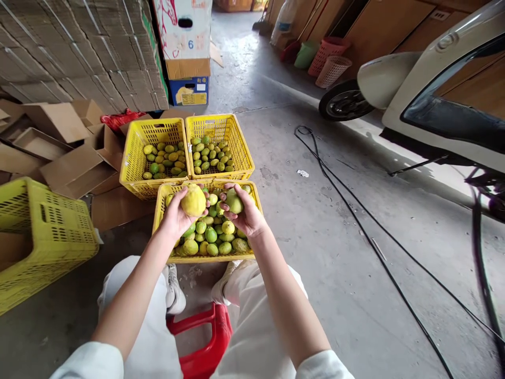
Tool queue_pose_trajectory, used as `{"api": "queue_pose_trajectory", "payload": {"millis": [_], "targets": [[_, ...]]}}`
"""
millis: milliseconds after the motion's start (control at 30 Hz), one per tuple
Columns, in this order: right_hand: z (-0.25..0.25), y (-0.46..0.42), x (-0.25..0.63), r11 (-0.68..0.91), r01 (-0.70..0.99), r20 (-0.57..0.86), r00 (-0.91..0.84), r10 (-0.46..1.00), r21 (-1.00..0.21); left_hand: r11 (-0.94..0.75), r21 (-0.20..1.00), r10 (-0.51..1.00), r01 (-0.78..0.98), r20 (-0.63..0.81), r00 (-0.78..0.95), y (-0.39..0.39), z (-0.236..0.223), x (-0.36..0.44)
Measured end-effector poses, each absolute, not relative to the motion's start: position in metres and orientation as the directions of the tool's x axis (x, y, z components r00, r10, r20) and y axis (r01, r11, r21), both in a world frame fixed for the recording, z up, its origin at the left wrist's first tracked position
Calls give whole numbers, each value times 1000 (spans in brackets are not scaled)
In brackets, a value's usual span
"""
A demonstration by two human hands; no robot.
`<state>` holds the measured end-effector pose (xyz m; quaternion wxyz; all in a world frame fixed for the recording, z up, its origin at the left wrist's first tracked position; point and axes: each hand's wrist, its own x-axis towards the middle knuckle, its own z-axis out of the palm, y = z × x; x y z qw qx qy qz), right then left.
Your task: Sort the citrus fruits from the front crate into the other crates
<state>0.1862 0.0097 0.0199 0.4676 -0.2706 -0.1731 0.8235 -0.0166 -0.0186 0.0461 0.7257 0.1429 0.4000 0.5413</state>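
Note:
My left hand (177, 215) is closed round a large yellow lemon (193, 200), held above the near crate. In my right hand (250, 216) is a greener lemon (234, 201), gripped between thumb and fingers. Below both hands the near yellow crate (161, 206) holds many green and yellow lemons (211, 235). Behind it stand two more yellow crates side by side. The back left crate (132, 158) has yellow-green fruit in it, and the back right crate (245, 145) has mostly green fruit. My hands partly cover the fruit in the near crate.
A red plastic stool (219, 337) is between my legs. At left lie another yellow crate (59, 226) and loose cardboard boxes (74, 163), with stacked cartons (79, 47) behind. A black cable (347, 202) crosses the floor at right, near a parked vehicle (426, 68).

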Motion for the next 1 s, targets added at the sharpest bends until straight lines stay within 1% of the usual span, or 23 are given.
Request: {"api": "queue_pose_trajectory", "payload": {"millis": [133,367,467,567,667,767,867,1000], "targets": [[22,10,187,-488,-676,-292,-392,873,-553,388,622,885,-680,-457,86,-19,50,-15],[18,9,186,-487,-725,-332,-361,871,-487,300,738,940,-605,-335,59,-21,38,-18],[19,9,183,-500,-752,-357,-367,859,-430,277,727,938,-628,-347,12,-22,38,-17],[21,10,180,-521,-758,-409,-364,837,-392,299,694,920,-655,-391,6,-20,43,-14],[23,11,176,-536,-733,-418,-368,831,-419,326,669,905,-668,-425,16,-18,48,-13],[26,11,173,-512,-734,-405,-344,847,-446,329,636,896,-698,-444,18,-19,52,-15],[29,10,170,-482,-745,-375,-328,867,-462,298,606,888,-737,-459,-19,-21,55,-15],[30,8,168,-476,-718,-340,-341,877,-507,237,619,892,-749,-443,-84,-21,55,-13]]}}
